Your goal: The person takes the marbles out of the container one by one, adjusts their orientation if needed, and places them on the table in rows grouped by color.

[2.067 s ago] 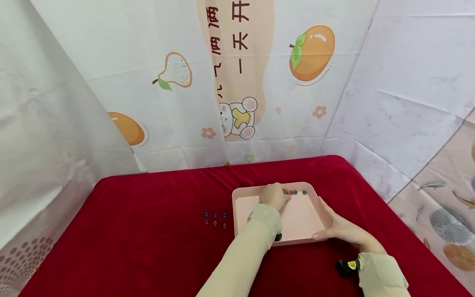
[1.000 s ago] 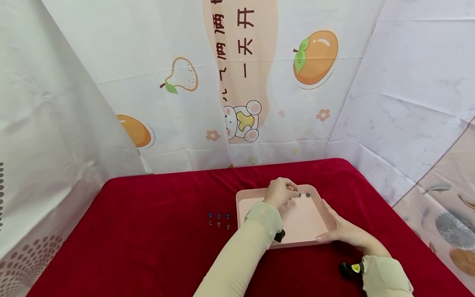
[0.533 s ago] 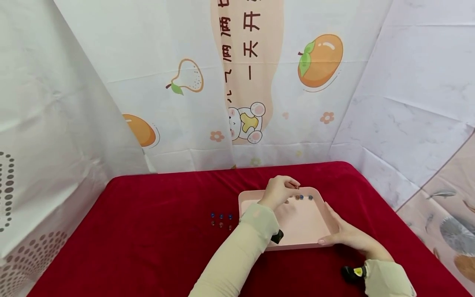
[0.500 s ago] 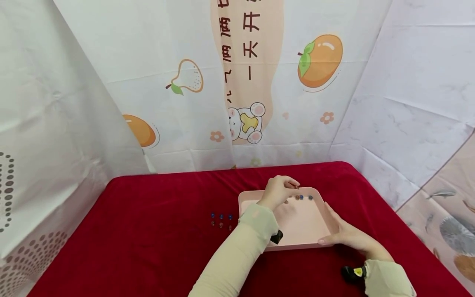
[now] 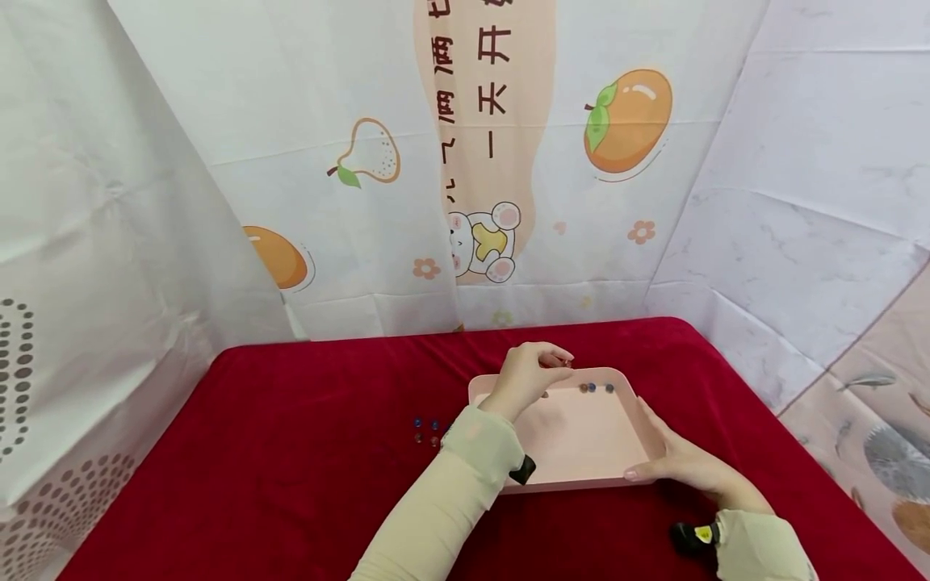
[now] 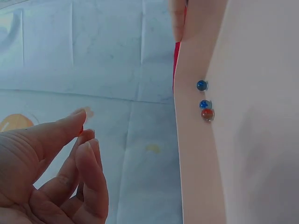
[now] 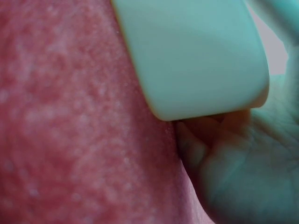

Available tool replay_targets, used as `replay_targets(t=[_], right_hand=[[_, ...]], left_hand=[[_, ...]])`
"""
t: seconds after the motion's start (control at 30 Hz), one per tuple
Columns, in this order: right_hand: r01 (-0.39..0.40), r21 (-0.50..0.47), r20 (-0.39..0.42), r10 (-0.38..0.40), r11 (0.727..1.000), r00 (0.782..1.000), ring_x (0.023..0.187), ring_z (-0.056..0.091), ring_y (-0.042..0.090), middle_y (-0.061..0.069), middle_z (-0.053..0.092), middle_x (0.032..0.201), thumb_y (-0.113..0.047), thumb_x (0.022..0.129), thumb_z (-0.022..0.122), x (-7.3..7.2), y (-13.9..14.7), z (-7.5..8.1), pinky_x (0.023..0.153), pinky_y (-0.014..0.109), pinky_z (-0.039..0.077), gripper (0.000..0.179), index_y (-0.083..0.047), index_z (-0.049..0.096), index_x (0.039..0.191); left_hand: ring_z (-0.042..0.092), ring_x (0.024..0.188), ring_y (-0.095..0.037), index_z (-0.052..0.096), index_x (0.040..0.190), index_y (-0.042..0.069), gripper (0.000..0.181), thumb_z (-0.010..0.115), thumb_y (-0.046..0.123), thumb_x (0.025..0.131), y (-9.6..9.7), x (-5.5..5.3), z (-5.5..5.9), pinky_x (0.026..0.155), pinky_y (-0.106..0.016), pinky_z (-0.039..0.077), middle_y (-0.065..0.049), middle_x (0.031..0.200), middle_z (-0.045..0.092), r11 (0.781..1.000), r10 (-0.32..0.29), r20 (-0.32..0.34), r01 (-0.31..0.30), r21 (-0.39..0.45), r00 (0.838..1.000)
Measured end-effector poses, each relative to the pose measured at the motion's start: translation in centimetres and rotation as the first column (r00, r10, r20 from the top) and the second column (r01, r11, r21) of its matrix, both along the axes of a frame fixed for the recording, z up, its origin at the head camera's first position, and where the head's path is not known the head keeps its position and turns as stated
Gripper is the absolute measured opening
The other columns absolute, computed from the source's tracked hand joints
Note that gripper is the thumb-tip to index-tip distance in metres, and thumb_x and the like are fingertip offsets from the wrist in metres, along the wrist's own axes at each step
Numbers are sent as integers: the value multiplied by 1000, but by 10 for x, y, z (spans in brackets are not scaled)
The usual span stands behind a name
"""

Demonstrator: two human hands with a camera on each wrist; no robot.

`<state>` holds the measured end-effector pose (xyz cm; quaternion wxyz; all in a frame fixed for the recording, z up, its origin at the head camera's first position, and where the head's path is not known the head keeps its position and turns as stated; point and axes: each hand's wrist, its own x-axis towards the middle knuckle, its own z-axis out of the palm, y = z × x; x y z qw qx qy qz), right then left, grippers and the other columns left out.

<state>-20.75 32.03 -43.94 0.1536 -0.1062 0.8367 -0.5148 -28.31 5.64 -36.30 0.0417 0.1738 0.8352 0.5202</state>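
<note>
My left hand (image 5: pixel 525 376) is above the back part of the pink tray (image 5: pixel 581 444). Its thumb and a fingertip pinch a red marble (image 6: pixel 81 131), mostly covered by the fingers. Along the tray's back wall lie an orange-red marble (image 6: pixel 207 114) and a blue marble (image 6: pixel 204 104) close together, with another blue marble (image 6: pixel 201 85) a little apart. My right hand (image 5: pixel 686 461) grips the tray's front right corner, thumb at the front wall and fingers along the right side. In the right wrist view, some fingers curl beneath the tray corner.
Left of the tray, blue marbles (image 5: pixel 434 424) and reddish marbles (image 5: pixel 433 441) stand in two rows on the red cloth (image 5: pixel 291 452), partly hidden by the left sleeve. A printed curtain (image 5: pixel 349 242) hangs behind the table.
My left hand has lifted a red marble from the row at the tray's back wall and moved left with it. The right hand stays on the tray.
</note>
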Motion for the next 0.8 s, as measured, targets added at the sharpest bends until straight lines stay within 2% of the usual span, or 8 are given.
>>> replay_targets(t=[0.1,0.27,0.43,0.53,0.6,0.63,0.73,0.8], right_hand=[[7,17,5,-7,1000,1000,140,9,42,23,-5,164,-16,81,75,1,1,0,107,51,26,113,-5,-8,158],[7,13,2,-7,1000,1000,141,10,42,23,-5,164,-16,81,75,2,2,0,107,49,26,113,-6,-7,158],[1,8,6,-1,1000,1000,139,11,41,22,-4,164,-16,81,75,2,2,-1,101,32,31,113,-7,-7,159],[-2,11,10,1,1000,1000,139,12,42,23,-4,164,-17,81,75,2,1,-1,102,34,32,113,-7,-7,159],[-2,16,8,2,1000,1000,139,12,42,23,-4,163,-17,81,74,2,0,0,103,42,31,113,-6,-7,158],[-1,15,9,1,1000,1000,139,12,42,23,-4,163,-17,81,74,2,0,0,103,42,30,113,-6,-8,158],[0,13,10,-1,1000,1000,139,10,42,24,-5,163,-16,81,74,2,0,0,105,44,29,113,-5,-8,158],[-1,4,12,1,1000,1000,140,9,42,23,-6,163,-15,81,75,2,0,0,104,37,29,114,-6,-8,158]], left_hand=[[63,73,-9,76,106,18,17,75,17,89,-6,3,0,55,-24,55,2,96,73,1000,-2,-15,1,-1,1000],[63,72,-12,76,105,18,17,76,19,88,-16,7,-1,55,-24,54,2,93,71,1000,12,-21,-12,15,1000],[61,72,-12,76,105,18,17,75,19,89,-24,12,-2,55,-24,53,2,92,71,999,14,-15,-13,35,1000],[62,69,-10,76,104,22,16,76,24,88,-28,16,-2,60,-23,53,7,91,71,999,41,-30,-41,2,999],[63,66,-8,76,104,25,16,76,27,88,-32,18,-2,63,-24,52,10,89,71,998,59,-44,-60,-28,997],[62,65,-6,76,104,26,16,76,28,88,-33,19,-2,63,-24,52,11,89,72,997,66,-46,-67,-32,997],[64,69,-10,76,105,25,17,76,27,87,-38,20,-4,60,-25,53,10,89,72,998,63,-43,-63,-7,997],[65,74,-14,76,105,22,18,76,25,88,-42,21,-5,57,-26,54,7,90,72,998,54,-34,-53,30,998]])
